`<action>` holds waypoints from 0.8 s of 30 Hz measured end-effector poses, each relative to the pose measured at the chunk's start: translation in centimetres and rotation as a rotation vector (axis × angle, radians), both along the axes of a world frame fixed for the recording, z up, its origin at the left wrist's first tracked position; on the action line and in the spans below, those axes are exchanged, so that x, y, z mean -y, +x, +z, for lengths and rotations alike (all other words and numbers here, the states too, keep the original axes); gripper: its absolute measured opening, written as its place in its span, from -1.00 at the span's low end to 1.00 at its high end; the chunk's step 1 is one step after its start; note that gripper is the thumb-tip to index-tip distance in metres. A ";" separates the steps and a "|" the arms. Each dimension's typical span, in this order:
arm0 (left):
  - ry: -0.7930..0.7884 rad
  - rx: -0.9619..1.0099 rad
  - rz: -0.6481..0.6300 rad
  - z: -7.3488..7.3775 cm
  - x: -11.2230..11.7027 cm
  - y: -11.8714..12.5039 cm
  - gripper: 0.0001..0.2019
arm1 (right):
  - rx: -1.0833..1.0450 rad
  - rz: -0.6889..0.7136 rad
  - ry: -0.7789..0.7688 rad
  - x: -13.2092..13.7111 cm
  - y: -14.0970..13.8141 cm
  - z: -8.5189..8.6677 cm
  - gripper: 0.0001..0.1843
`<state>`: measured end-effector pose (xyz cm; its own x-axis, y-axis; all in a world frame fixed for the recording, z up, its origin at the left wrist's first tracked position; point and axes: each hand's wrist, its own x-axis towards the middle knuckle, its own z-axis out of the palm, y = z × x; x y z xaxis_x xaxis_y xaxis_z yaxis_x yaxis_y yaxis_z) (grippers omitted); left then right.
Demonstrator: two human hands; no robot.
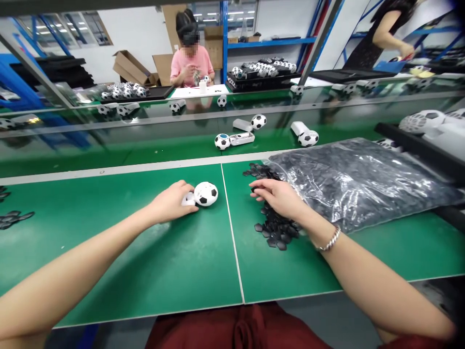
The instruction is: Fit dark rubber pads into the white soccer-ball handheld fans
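Along the left edge of the green bench mat (109,261), a few loose black hexagonal pieces (10,219) are scattered. Further right, the left hand (170,203) is curved around a football-patterned ball (206,194) joined to a white plastic part (188,198). The fingers are pressed together over the white part, with the ball just beyond them, left of the white seam (232,232) and nearer the mat's back edge than its front. Whether the ball is lifted from the mat cannot be told.

Right of the seam, the right hand (278,198) is held over a heap of black hexagonal pieces (274,228) - the fingers are slightly spread and reach toward the heap, but whether any piece is pinched cannot be told. A silver bracelet (330,240) is worn on that wrist, and a clear plastic bag of similar black pieces (358,186) is laid against the heap toward the mat's right edge.

Beyond the mat, balls and white cases (236,140) are set out on a glossy green shelf (181,126). Behind it, a person in a pink shirt (191,65) is seated between trays of balls (261,72) - another person (385,39) is seen at the top right corner.
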<state>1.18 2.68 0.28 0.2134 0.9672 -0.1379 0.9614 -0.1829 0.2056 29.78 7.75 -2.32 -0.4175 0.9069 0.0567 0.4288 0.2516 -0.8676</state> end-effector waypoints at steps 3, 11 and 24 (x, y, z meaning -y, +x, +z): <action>0.008 -0.007 -0.012 0.3 -0.3 -0.5 -0.52 | -0.049 0.023 -0.041 0.1 -0.1 0.2 -0.90; 0.150 -0.107 0.232 -0.1 -3.7 -3.2 -0.44 | -0.132 0.096 -0.133 0.3 -0.5 0.1 -0.88; 0.048 0.205 0.004 -0.6 0.1 2.5 -0.38 | -0.042 0.076 0.151 1.5 -1.1 0.1 -0.86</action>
